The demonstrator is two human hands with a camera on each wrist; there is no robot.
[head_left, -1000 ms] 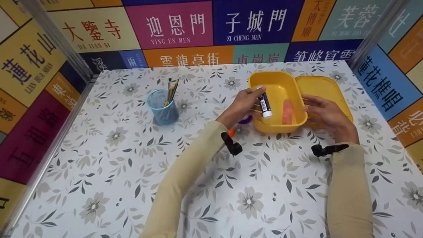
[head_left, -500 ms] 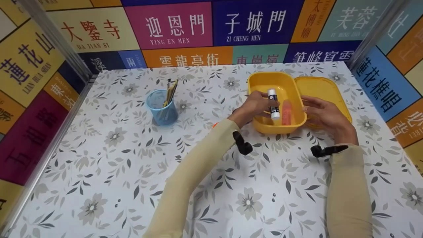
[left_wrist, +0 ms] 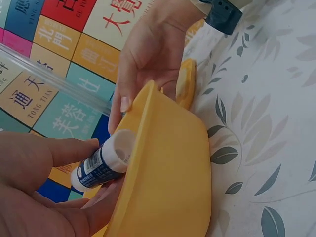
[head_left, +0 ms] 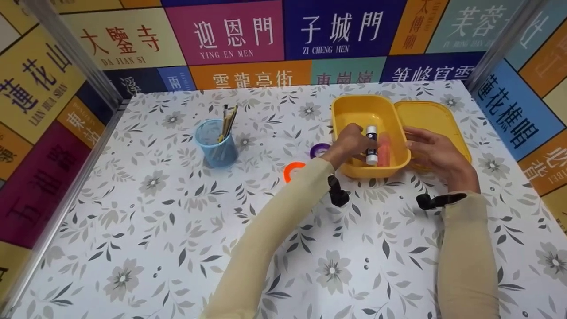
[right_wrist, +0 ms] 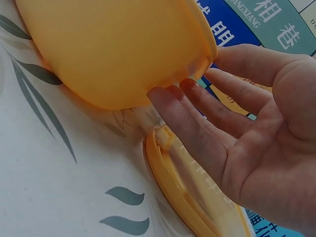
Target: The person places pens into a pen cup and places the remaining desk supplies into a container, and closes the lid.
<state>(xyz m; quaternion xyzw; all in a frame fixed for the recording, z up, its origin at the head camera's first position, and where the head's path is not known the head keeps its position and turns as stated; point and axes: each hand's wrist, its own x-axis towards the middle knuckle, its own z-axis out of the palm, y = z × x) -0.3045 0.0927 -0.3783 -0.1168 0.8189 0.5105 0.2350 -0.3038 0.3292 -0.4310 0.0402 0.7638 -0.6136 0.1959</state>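
My left hand [head_left: 352, 141] reaches into the yellow plastic box [head_left: 374, 172] and pinches a glue stick [head_left: 371, 158] with white ends and a dark blue label. In the left wrist view the glue stick [left_wrist: 101, 163] lies between thumb and fingers, close over the box rim. A translucent pink object [head_left: 384, 150] lies in the box, right beside the glue stick. At the box's right side is my right hand [head_left: 438, 150]. In the right wrist view its fingers [right_wrist: 197, 123] reach out loosely to the outer wall, with the thumb at the rim.
The yellow lid [head_left: 436, 117] lies right of the box, partly under the right hand. A purple ring [head_left: 314, 151] and an orange ring [head_left: 288, 173] lie left of the box. Farther left stands a blue mesh cup [head_left: 221, 155] with pencils or brushes [head_left: 229, 124]. Printed panels [head_left: 239, 35] border the table.
My left hand has carried the glue stick rightward and down into the box, next to the pink object. The orange and purple rings now show more fully. My right hand has stayed in place.
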